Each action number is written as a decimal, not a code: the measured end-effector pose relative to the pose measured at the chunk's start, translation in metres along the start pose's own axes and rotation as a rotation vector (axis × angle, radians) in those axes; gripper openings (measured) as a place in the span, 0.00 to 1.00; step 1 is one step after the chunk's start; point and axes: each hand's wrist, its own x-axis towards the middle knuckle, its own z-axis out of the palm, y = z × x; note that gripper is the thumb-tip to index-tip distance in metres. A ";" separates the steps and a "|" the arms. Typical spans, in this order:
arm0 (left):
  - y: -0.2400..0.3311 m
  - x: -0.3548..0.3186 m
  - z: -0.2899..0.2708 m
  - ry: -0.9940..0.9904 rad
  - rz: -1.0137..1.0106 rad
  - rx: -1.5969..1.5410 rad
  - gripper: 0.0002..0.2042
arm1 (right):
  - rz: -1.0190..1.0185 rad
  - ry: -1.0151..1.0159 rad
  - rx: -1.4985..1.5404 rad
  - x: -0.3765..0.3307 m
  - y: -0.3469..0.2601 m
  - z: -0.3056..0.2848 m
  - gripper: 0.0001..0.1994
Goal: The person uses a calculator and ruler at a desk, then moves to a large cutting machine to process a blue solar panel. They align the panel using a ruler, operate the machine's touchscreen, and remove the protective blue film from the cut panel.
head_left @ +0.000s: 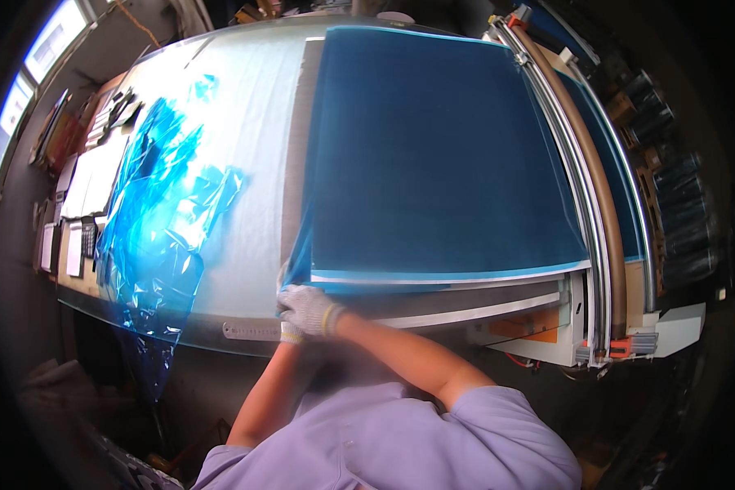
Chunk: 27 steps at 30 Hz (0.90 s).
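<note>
A large dark blue sheet lies on the table with a lighter blue film along its edges. At its near left corner, the blue film is drawn together into a narrow fold. My right hand, in a pale knitted glove, is closed on this fold. Close against it is my left hand, also gloved and partly covered by the right; it seems closed on the same film, though its fingertips are hidden. Just left of my hands, a metal ruler lies by the table's near edge.
Crumpled clear blue film spreads over the table's left part and hangs off the near edge. A roller machine stands along the right end. Papers and a calculator lie at the far left. White strips run below the sheet.
</note>
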 end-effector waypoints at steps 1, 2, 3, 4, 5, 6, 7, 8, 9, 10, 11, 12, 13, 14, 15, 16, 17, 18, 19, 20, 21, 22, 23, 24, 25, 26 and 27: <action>0.043 0.001 -0.019 0.127 0.028 -0.224 0.19 | 0.012 0.040 0.085 -0.005 0.012 -0.002 0.08; 0.087 -0.004 -0.048 0.274 0.069 -0.453 0.15 | 0.000 0.062 0.226 -0.013 0.013 -0.016 0.08; 0.137 -0.006 -0.077 0.398 0.148 -0.654 0.12 | 0.028 0.218 0.345 -0.027 0.025 -0.025 0.07; 0.146 -0.006 -0.094 0.442 0.101 -0.680 0.10 | -0.012 0.521 0.280 -0.037 0.034 -0.033 0.05; 0.132 0.004 -0.099 0.519 0.113 -0.730 0.09 | 0.076 0.734 0.101 -0.049 0.050 -0.046 0.07; 0.132 0.008 -0.111 0.459 -0.003 -0.834 0.10 | 0.213 0.881 -0.206 -0.069 0.079 -0.058 0.10; 0.139 0.010 -0.127 0.385 -0.116 -0.936 0.10 | 0.407 0.955 -0.392 -0.095 0.096 -0.068 0.15; 0.151 0.014 -0.142 0.288 -0.217 -1.038 0.11 | 0.627 0.982 -0.546 -0.126 0.131 -0.064 0.20; 0.157 0.019 -0.159 0.214 -0.200 -1.147 0.12 | 0.889 0.875 -0.549 -0.151 0.157 -0.057 0.25; 0.146 0.035 -0.163 0.140 -0.174 -1.273 0.12 | 0.935 0.744 -0.605 -0.174 0.185 -0.045 0.30; 0.126 0.051 -0.175 0.060 -0.170 -1.358 0.13 | 0.973 0.697 -0.651 -0.170 0.186 -0.040 0.32; 0.108 0.068 -0.198 0.001 -0.136 -1.419 0.13 | 1.022 0.651 -0.696 -0.168 0.184 -0.032 0.34; 0.064 0.089 -0.227 0.090 -0.031 -1.428 0.12 | 1.030 0.635 -0.679 -0.158 0.178 -0.030 0.35; 0.004 0.110 -0.285 0.196 0.239 -0.592 0.12 | 1.050 0.624 -0.664 -0.152 0.170 -0.032 0.37; -0.054 0.124 -0.349 0.517 0.355 0.242 0.11 | 1.046 0.615 -0.682 -0.147 0.169 -0.033 0.37; -0.061 0.125 -0.394 0.644 0.151 0.073 0.11 | 1.088 0.627 -0.677 -0.156 0.170 -0.032 0.37; -0.089 0.121 -0.450 0.769 0.021 0.067 0.13 | 1.088 0.637 -0.662 -0.154 0.168 -0.033 0.37; -0.123 0.108 -0.502 0.855 -0.133 0.106 0.14 | 1.083 0.647 -0.643 -0.152 0.167 -0.033 0.37; -0.148 0.091 -0.539 0.897 -0.308 0.156 0.16 | 1.080 0.655 -0.622 -0.151 0.165 -0.035 0.37; -0.177 0.074 -0.562 0.903 -0.482 0.208 0.18 | 1.078 0.667 -0.625 -0.151 0.167 -0.035 0.37; -0.194 0.062 -0.575 0.882 -0.619 0.264 0.20 | 1.086 0.682 -0.627 -0.155 0.165 -0.035 0.37; -0.211 0.045 -0.576 0.863 -0.708 0.327 0.22 | 1.090 0.696 -0.628 -0.158 0.165 -0.035 0.37; -0.235 0.010 -0.591 1.046 -0.643 0.496 0.23 | 1.025 0.714 -0.592 -0.147 0.172 -0.032 0.37; -0.251 -0.031 -0.607 1.222 -0.589 0.691 0.24 | 0.979 0.704 -0.540 -0.132 0.176 -0.028 0.37; -0.247 -0.031 -0.578 1.254 -0.691 0.440 0.25 | 1.009 0.704 -0.561 -0.137 0.174 -0.030 0.37; -0.229 -0.018 -0.525 1.317 -0.737 0.045 0.26 | 1.037 0.704 -0.579 -0.143 0.170 -0.032 0.37; -0.161 0.010 -0.456 1.335 -0.724 -0.313 0.27 | 1.072 0.739 -0.612 -0.158 0.169 -0.033 0.37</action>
